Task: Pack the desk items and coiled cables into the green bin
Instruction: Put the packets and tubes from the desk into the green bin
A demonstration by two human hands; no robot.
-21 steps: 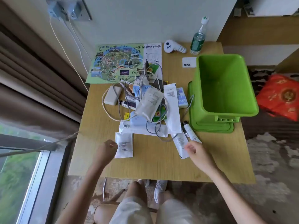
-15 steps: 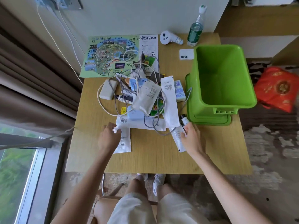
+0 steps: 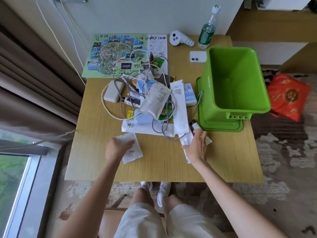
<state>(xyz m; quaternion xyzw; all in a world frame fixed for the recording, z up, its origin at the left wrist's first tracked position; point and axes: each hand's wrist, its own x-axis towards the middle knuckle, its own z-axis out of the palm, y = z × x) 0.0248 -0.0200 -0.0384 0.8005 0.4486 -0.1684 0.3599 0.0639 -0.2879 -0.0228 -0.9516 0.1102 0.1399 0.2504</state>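
Head view looks down on a wooden desk (image 3: 163, 167) where the green bin (image 3: 231, 79) stands upright on its green lid (image 3: 223, 127) at the right side. Just left of it lies a heap of white sachets, a blue box (image 3: 189, 95), a grey power bank (image 3: 114, 91) and tangled cables (image 3: 160, 133). The left hand (image 3: 117, 148) rests on the left part of a white sachet (image 3: 133, 152) lying apart from the heap on its near side. Whether the fingers pinch it or merely lie on it cannot be told. The right hand (image 3: 196, 146) is spread with straight fingers over a long white tube (image 3: 185, 141). Its forefinger touches a small black-capped tube (image 3: 194, 124) just beside the lid, and it grasps nothing. At the far edge are a map (image 3: 116, 55), a white controller (image 3: 180, 39), a bottle (image 3: 206, 35) and a white phone (image 3: 198, 56).
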